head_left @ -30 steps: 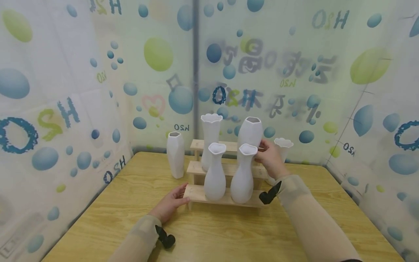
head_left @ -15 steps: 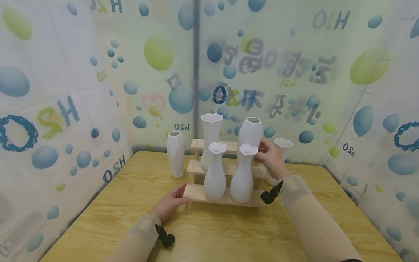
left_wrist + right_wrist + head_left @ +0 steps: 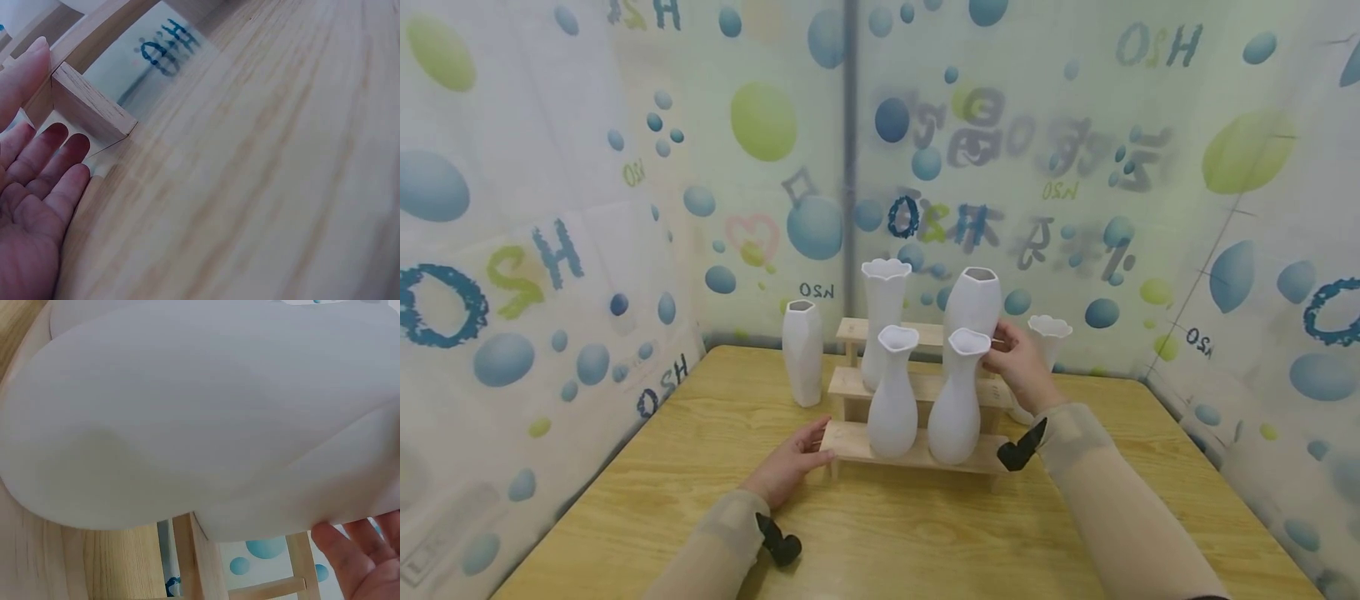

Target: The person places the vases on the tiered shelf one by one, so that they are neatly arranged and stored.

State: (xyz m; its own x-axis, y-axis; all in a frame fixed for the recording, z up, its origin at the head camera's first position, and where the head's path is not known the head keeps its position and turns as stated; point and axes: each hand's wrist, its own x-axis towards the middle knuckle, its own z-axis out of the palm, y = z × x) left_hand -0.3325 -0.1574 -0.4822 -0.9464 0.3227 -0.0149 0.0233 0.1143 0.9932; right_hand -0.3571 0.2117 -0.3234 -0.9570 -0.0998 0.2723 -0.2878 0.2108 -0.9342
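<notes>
In the head view a three-step wooden stand (image 3: 850, 440) bears several white vases. My left hand (image 3: 786, 471) holds the left end of its bottom step, thumb on the board's edge; in the left wrist view the fingers (image 3: 59, 153) lie beside the stand's leg (image 3: 94, 103). My right hand (image 3: 1022, 362) grips the right side of a faceted vase (image 3: 973, 302), whose base is hidden. In front, two round-bellied vases (image 3: 892, 417) (image 3: 953, 421) stand upright on the bottom step. A scalloped-rim vase (image 3: 883, 312) stands on the middle step, at left.
Another faceted white vase (image 3: 802, 358) stands on the wooden table (image 3: 895, 542) left of the stand. Behind my right hand is a second scalloped-rim vase (image 3: 1049, 333), partly covered. Patterned curtains (image 3: 760, 192) enclose the table at the back and sides.
</notes>
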